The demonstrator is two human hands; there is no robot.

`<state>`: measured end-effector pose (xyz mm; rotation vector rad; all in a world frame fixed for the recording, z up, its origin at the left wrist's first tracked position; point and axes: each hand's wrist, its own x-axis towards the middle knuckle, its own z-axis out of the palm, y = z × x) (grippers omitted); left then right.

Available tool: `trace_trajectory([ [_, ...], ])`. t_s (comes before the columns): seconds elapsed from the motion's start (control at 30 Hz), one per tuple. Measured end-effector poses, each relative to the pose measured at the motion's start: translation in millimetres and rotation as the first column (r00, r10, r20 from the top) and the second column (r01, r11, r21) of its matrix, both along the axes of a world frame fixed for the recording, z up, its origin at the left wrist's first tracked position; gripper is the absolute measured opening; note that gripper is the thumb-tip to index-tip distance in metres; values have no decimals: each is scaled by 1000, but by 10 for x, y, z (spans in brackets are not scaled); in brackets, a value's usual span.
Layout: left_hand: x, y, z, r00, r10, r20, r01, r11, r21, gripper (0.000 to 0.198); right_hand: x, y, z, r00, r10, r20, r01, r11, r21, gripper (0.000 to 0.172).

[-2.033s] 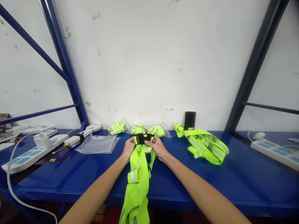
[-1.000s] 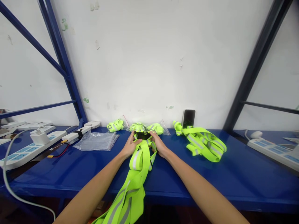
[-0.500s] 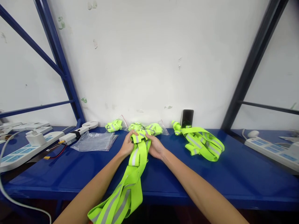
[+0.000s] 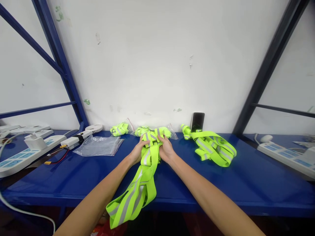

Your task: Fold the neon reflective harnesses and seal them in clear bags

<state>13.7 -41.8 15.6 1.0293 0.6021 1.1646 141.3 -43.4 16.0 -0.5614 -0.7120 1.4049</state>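
Observation:
Between my two hands is a neon-yellow reflective strap bundle (image 4: 150,156) with silver stripes, its upper end bunched up. My left hand (image 4: 138,151) grips the bunched end from the left, fingers closed on it. From the right, my right hand (image 4: 166,149) holds the same end, its thumb on top. The loose straps trail down toward me and hang over the table's front edge. Just beyond my hands lie similar yellow straps in clear bags (image 4: 163,131). A loose heap of yellow straps (image 4: 216,148) rests to the right.
Flat clear zip bags (image 4: 98,146) lie left on the blue table (image 4: 197,183). Farther left are a small white fan (image 4: 94,128), wires and a power strip (image 4: 18,160). A phone (image 4: 197,122) leans against the wall; another power strip (image 4: 285,157) stands right.
Both hands have shifted slightly right with the strap bundle. Its hanging tail has been drawn up and to the right, so its lower end now shows. The view has tilted slightly.

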Motion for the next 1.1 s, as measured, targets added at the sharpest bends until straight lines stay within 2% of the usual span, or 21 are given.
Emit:
trace_trajectory([
  [0.2,39,1,-34,998,-47,-50,46,999,-17,50,4,-123,103,977,175,123,-175,984,-12,39],
  [0.3,31,28,-56,999,-27,-42,29,999,25,53,-16,-125,115,969,210,132,-211,977,-4,41],
  [0.4,0,69,-91,1000,16,-25,-15,998,67,59,-46,-53,15,979,139,150,-146,989,34,40],
  [0.53,-60,134,-142,997,74,-34,-69,990,121,67,-35,73,-179,966,-81,245,66,995,69,36],
  [0.67,-116,183,-158,983,162,-92,-141,969,200,71,43,90,-228,936,-88,340,43,990,138,36],
  [0.77,-159,206,-149,957,235,-171,-189,950,249,72,88,39,-186,931,-8,366,-16,998,61,36],
  [0.93,-256,268,-176,953,199,-228,-131,950,282,70,70,-62,-107,946,216,243,-193,975,-112,40],
  [1.0,-292,307,-191,946,221,-238,-147,945,293,69,60,-90,-74,941,291,176,-268,953,-143,41],
  [1.1,-327,357,-187,910,294,-292,-168,906,388,61,60,-106,-29,926,369,77,-356,924,-139,44],
])
